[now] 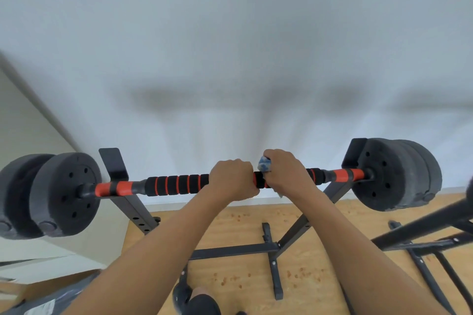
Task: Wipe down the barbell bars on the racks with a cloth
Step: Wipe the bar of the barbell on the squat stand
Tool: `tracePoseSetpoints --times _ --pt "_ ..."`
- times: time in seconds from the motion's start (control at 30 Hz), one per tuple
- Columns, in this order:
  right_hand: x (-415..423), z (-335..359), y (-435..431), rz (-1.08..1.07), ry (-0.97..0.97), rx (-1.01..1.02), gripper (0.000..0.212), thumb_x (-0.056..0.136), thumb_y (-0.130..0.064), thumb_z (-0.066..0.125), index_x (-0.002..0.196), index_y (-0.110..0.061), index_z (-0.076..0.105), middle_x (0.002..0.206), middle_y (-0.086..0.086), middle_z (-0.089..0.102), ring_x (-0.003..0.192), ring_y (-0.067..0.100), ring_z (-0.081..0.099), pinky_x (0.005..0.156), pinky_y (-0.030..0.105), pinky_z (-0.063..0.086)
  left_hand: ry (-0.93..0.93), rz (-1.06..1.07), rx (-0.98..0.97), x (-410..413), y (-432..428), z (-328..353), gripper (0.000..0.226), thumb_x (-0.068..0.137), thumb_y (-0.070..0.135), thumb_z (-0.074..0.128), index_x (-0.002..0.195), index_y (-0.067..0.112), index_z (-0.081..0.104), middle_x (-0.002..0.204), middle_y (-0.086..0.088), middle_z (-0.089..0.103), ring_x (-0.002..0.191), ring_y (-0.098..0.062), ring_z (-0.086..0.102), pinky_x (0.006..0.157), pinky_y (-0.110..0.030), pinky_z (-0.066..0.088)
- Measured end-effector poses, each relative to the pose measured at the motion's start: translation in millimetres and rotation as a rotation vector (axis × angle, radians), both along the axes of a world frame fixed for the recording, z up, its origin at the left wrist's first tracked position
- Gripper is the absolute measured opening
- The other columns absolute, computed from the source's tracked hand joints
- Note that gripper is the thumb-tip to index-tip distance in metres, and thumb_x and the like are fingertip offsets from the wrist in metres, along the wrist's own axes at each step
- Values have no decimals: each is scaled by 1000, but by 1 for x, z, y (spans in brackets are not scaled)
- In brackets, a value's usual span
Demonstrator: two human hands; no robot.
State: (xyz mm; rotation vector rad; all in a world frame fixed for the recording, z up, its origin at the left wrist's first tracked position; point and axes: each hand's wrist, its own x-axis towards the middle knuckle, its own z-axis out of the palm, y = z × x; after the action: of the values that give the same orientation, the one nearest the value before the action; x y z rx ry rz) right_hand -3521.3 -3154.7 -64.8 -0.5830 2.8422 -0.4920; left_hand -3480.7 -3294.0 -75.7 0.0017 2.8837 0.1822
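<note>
A barbell bar (176, 185) with black foam and red rings lies across a black rack (133, 207), close to a white wall. Dark weight plates sit on its left end (64, 194) and right end (394, 174). My left hand (231, 178) grips the bar near its middle. Just to its right, my right hand (285, 174) grips the bar with a blue-and-white cloth (263, 164) wrapped under the fingers; a bit of cloth sticks out above the bar and another hangs below the hand.
The rack's base and feet (268, 248) stand on a wooden floor. A second black frame (422, 233) juts in from the right. A cardboard box with a grey bag (51, 299) lies at the lower left. My foot (184, 294) is below the bar.
</note>
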Motion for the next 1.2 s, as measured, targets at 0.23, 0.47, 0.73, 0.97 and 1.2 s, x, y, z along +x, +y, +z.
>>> tracePoseSetpoints --times 0.23,0.47,0.73,0.97,1.2 --pt "1 1 -6 1 44 -12 36 79 -3 54 69 -31 33 86 -3 55 73 21 57 67 35 43 128 -41 -87 5 3 -10 17 89 37 62 88 21 56 65 8 52 63 -17 56 62 -29 37" --pt "23 0 14 22 140 16 22 84 -5 59 87 -23 47 95 3 56 79 27 59 74 46 55 -303 -37 96 -16 -4 13 15 88 30 62 82 17 63 63 6 70 54 -13 71 63 -25 51" --pt "-6 0 -6 4 67 -7 33 76 -1 54 69 -28 37 82 -4 52 74 22 58 61 31 43 620 -31 -323 21 7 -44 47 64 8 77 63 19 32 53 4 23 45 -16 23 51 -30 20" --pt "-38 27 25 11 295 10 13 88 -9 62 95 -19 56 93 -1 54 77 20 54 67 37 52 637 -62 -130 30 10 -40 32 83 37 71 83 16 47 68 2 40 52 -17 38 50 -31 32" --pt "-8 12 38 159 213 -13 26 93 -22 56 70 -14 49 73 1 48 68 19 50 64 27 42 680 -234 -85 43 -4 -43 36 103 45 49 125 17 54 97 1 58 78 -19 54 72 -37 49"
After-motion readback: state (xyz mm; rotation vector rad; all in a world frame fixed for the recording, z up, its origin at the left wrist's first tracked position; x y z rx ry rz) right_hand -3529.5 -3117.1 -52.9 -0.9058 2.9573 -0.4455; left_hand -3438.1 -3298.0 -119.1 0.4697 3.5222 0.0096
